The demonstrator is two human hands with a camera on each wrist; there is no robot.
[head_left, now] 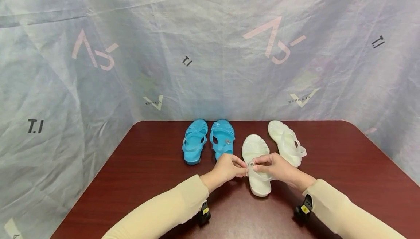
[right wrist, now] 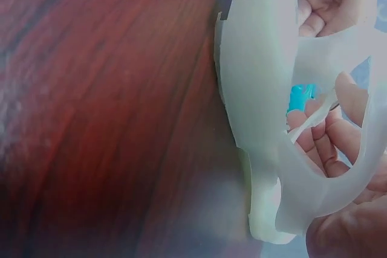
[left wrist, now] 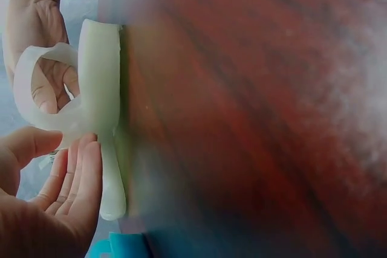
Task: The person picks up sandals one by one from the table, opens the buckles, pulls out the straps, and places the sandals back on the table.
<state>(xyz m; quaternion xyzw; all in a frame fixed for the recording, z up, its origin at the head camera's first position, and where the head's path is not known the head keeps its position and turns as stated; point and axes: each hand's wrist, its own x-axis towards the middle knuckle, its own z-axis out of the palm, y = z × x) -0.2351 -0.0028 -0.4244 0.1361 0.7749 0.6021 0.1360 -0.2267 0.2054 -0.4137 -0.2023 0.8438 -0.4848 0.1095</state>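
A white sandal (head_left: 260,188) stands on the table in front of me, toe pointing away, its heel strap (right wrist: 357,185) arching up in the right wrist view. At its left side, my left hand (head_left: 229,168) pinches the strap's side piece between thumb and fingers; in the left wrist view its fingertips lie right against the sole's edge. My right hand (head_left: 277,166) reaches across from the right and pinches the strap end by the small round buckle (head_left: 252,164). Fingers partly hide the buckle.
The other white sandal (head_left: 285,142) lies slanted, back right. Two blue sandals, the left one (head_left: 193,142) and the right one (head_left: 223,135), stand side by side toward the back left. Beyond the dark red table (head_left: 141,166) hangs a grey printed cloth (head_left: 210,49).
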